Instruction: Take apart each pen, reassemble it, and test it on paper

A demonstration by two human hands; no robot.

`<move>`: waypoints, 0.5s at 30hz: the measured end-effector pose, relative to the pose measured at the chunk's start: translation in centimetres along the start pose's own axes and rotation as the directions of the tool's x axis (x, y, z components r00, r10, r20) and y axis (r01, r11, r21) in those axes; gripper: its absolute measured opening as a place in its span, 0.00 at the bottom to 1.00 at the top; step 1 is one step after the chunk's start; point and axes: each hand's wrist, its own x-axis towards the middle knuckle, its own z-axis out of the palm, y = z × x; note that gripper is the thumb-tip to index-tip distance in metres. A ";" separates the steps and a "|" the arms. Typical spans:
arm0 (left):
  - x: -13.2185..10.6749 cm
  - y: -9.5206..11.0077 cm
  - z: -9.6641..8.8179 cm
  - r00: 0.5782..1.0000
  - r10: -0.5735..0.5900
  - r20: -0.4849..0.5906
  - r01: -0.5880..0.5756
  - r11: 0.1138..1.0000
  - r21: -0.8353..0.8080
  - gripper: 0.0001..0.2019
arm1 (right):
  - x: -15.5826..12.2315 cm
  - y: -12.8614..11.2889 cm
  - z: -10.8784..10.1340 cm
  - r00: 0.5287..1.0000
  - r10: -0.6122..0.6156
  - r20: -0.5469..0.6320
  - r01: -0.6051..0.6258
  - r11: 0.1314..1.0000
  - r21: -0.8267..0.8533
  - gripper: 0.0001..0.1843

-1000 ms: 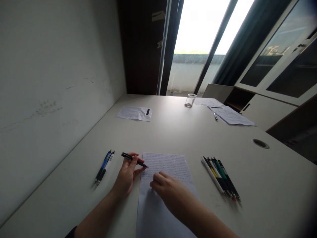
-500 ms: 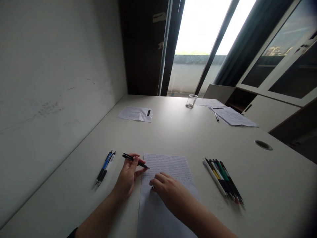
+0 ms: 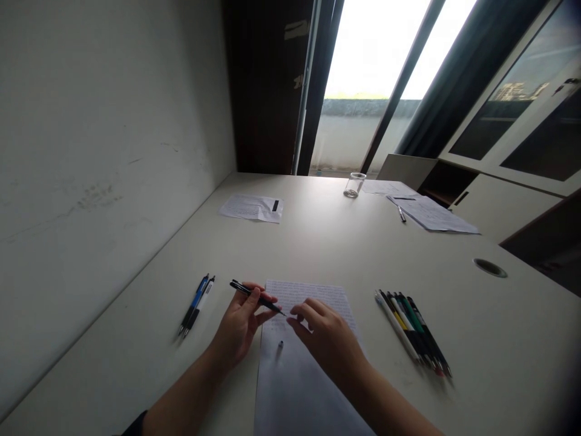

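"Half done, would you say, or less?"

"Partway, I'd judge. The left hand (image 3: pixel 236 330) pinches the black pen (image 3: pixel 269 303) between thumb and fingers, slanted over the left edge of the written sheet (image 3: pixel 290 387), with a thin point (image 3: pixel 284 313) bared at its lower end. A small tip piece (image 3: pixel 280 344) (the pen's own cone, by the look of it) lies loose on the sheet, apart from the pen. So that part is off, and not yet back on."

"And the right hand (image 3: pixel 329 333)?"

"Thumb and forefinger bent close by the thin point; whether that grip has hold of it, I cannot tell."

"What else is on the table (image 3: pixel 318 248)?"

"A blue pen (image 3: pixel 196 297) and a white pen (image 3: pixel 204 297) beside each other on the left, a row of pens (image 3: pixel 413 330) on the right. Farther back, a creased sheet (image 3: pixel 249 208), a glass (image 3: pixel 354 184) and a stack of papers (image 3: pixel 436 215)."

"The room?"

"Scuffed wall (image 3: pixel 91 91) at left, bright window (image 3: pixel 354 66) ahead, then a dark curtain (image 3: pixel 458 79) and a white cabinet (image 3: pixel 512 200) at right."
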 end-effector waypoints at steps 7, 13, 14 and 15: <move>-0.1 -0.1 -0.2 0.998 -0.002 0.059 0.003 1.000 -0.017 0.07 | 0.0 0.2 0.4 1.000 -0.003 0.024 0.004 1.000 -0.021 0.01; -0.1 -0.2 -0.2 0.999 -0.006 0.047 0.008 0.999 -0.037 0.07 | 0.1 0.6 0.5 0.999 0.034 0.020 -0.033 0.999 -0.031 0.02; -0.1 -0.2 -0.1 0.999 -0.011 0.043 0.012 0.999 -0.036 0.07 | 0.1 0.6 0.6 0.999 0.032 0.013 -0.031 0.999 -0.034 0.03; -0.1 -0.1 -0.1 0.999 -0.015 0.039 0.016 0.999 -0.034 0.08 | 0.1 0.7 0.7 1.000 0.026 0.002 -0.026 0.999 -0.038 0.03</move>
